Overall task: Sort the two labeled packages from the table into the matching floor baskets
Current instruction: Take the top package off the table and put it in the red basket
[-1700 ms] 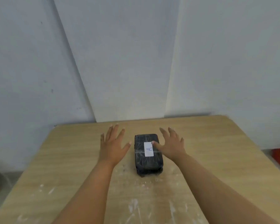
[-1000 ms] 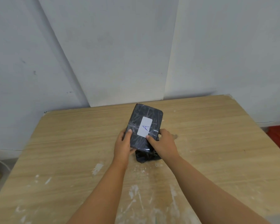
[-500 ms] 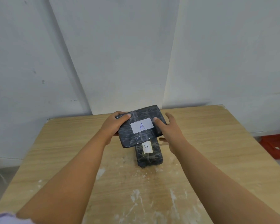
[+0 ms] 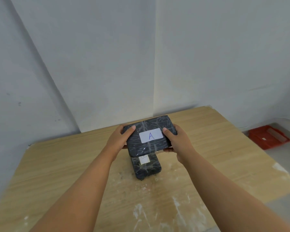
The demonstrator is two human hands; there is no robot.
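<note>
A black wrapped package with a white label reading "A" [image 4: 150, 137] is held in the air above the wooden table [image 4: 57, 164], turned sideways. My left hand [image 4: 119, 138] grips its left end and my right hand [image 4: 176, 141] grips its right end. Under it a second black package [image 4: 146, 167] lies on the table; its white label is partly hidden by the held package, so the letter is hard to read. A red basket [image 4: 269, 137] stands on the floor at the right, beyond the table edge.
Grey walls meet in a corner close behind the table. White smears mark the near part of the tabletop. The table's right edge runs diagonally, with grey floor past it.
Both hands closed on the "A" package, lifted it off the lower package and turned it sideways. Since half a second ago my right hand has wrapped round its right end.
</note>
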